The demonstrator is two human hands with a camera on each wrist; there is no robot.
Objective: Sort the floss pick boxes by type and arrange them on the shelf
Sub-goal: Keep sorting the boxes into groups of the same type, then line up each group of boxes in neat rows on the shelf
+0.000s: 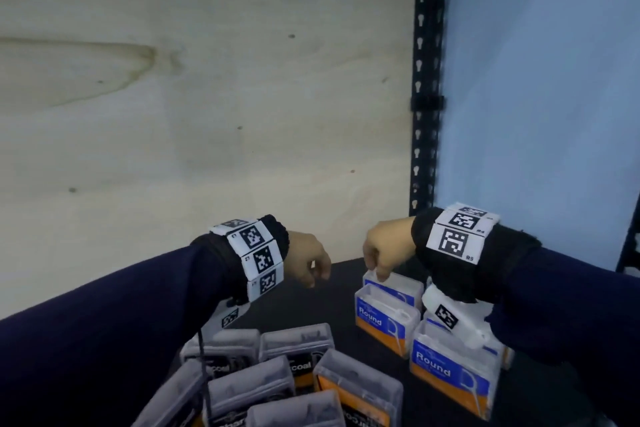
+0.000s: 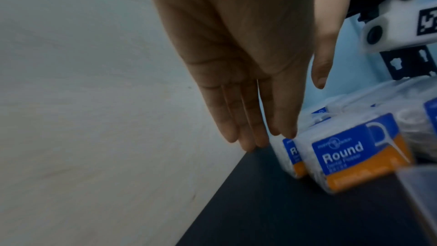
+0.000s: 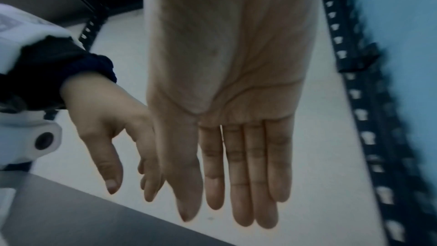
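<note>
Several clear boxes with blue and orange "Round" labels (image 1: 386, 319) stand in a group on the right of the black shelf (image 1: 311, 308); the left wrist view shows one Round box (image 2: 347, 154) close up. Grey "Charcoal" boxes (image 1: 294, 350) with black and orange labels crowd the front left. My left hand (image 1: 317, 276) hangs over bare shelf between the groups, fingers (image 2: 248, 119) straight and holding nothing. My right hand (image 1: 377, 270) hovers at the rearmost Round box (image 1: 394, 284), its fingers (image 3: 238, 175) straight and empty; contact with the box cannot be told.
A pale wooden back panel (image 1: 207, 114) closes the rear of the shelf. A black perforated upright post (image 1: 427, 80) stands at the back right corner, with a blue wall (image 1: 536, 80) beyond it. Bare black shelf lies between the two box groups.
</note>
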